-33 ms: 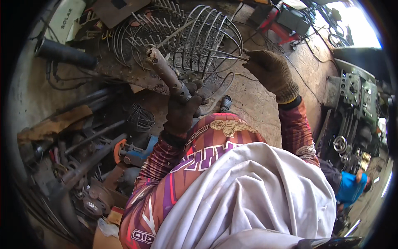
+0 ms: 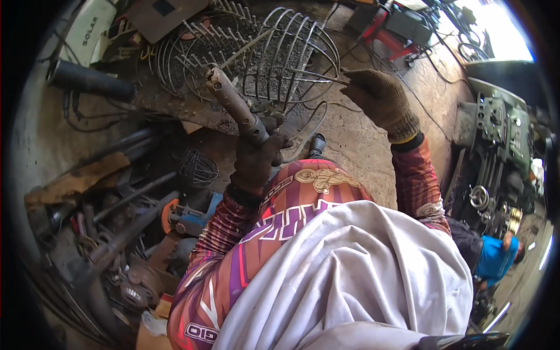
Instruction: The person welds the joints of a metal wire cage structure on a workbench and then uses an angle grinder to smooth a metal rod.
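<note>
My left hand [image 2: 256, 160], in a dark glove, is closed around a brown, tube-shaped welding electrode holder [image 2: 230, 104] with a burnt tip. From that tip a thin electrode [image 2: 248, 48] slants up to the right, across a cage of curved metal bars [image 2: 284, 52]. A cable [image 2: 312, 129] loops beside this hand. Off to the right, my right hand [image 2: 379, 100], in a brown knitted glove, pinches the end of a thin metal rod [image 2: 318, 77]. The rod's other end reaches in among the curved bars; whether it is joined to them I cannot tell.
The bars lie on a dirty metal worktable [image 2: 175, 114] with upright pegs [image 2: 201, 38]. Pipes and scrap [image 2: 125, 227] crowd the left, near a blue and orange tool [image 2: 189, 219]. A red and black machine [image 2: 394, 38], a lathe [image 2: 496, 151] and a person in blue [image 2: 496, 259] are to the right.
The surroundings have shifted very slightly in the picture. Both my hands keep the same place and the same hold.
</note>
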Available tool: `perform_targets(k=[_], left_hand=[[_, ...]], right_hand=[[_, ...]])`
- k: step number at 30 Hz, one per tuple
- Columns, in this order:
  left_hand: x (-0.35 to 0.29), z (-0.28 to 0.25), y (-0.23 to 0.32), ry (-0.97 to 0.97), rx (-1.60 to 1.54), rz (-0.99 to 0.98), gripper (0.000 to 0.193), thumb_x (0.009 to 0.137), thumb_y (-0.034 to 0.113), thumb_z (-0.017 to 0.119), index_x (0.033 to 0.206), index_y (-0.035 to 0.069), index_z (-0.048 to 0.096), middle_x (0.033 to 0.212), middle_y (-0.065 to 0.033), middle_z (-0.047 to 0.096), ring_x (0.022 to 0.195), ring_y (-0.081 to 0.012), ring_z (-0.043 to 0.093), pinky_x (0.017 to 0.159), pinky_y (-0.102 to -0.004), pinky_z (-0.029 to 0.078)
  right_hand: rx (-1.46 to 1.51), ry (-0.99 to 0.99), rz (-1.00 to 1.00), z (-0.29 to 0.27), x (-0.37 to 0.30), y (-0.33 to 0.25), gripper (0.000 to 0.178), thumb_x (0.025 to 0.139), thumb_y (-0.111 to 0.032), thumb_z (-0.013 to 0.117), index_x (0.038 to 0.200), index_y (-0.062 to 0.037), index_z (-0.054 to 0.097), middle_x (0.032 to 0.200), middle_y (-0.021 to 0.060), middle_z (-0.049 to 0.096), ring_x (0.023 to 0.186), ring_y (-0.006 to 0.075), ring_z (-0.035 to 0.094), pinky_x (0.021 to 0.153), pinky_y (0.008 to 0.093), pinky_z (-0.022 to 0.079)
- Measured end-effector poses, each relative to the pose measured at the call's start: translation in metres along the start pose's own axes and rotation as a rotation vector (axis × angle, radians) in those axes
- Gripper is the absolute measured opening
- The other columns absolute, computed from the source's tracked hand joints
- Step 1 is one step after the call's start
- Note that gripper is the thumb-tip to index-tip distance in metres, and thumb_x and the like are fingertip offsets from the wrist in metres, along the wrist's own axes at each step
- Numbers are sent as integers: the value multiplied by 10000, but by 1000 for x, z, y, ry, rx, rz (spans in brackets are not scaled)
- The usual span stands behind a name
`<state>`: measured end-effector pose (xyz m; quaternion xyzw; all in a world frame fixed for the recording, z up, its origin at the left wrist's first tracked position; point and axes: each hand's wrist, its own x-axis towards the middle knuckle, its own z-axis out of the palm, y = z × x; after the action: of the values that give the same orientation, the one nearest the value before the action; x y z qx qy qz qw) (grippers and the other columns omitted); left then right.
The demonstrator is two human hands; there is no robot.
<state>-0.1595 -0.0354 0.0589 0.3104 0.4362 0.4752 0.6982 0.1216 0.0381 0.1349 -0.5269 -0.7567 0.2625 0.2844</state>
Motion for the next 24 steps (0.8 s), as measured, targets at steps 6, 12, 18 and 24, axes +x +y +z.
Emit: perform_targets(k=[6, 12, 18, 24], left_hand=[[10, -13, 6, -67, 28, -78, 314, 886, -10, 642, 1187, 21, 557, 1179, -125, 655, 887, -181, 670, 755, -307, 570], [14, -14, 4, -72, 9, -9, 317, 892, 55, 675, 1188, 3, 575, 765, -35, 607, 548, -76, 535, 546, -253, 511], [15, -10, 7, -78, 21, -51, 300, 920, 50, 658, 1201, 31, 552, 853, -58, 654, 573, -75, 555, 544, -249, 514], [14, 2, -4, 29, -64, 69, 318, 918, 64, 677, 1210, 40, 555, 977, -63, 684, 607, -71, 572, 507, -226, 466]], right_hand=[[-14, 40, 12, 0, -2, -3, 247, 877, -109, 777, 1090, -5, 704, 899, 96, 736, 798, 146, 693, 717, 305, 562], [-51, 6, 66, 2, -2, 0, 242, 893, -65, 753, 1117, 6, 695, 947, 100, 748, 873, 149, 718, 762, 292, 577], [41, -19, 97, 1, -2, 7, 254, 908, -37, 727, 1148, 24, 675, 981, 107, 749, 938, 154, 720, 803, 291, 585], [16, 72, -67, 6, 4, 14, 261, 876, -207, 787, 1078, -53, 726, 850, 114, 724, 742, 196, 706, 680, 323, 559]])
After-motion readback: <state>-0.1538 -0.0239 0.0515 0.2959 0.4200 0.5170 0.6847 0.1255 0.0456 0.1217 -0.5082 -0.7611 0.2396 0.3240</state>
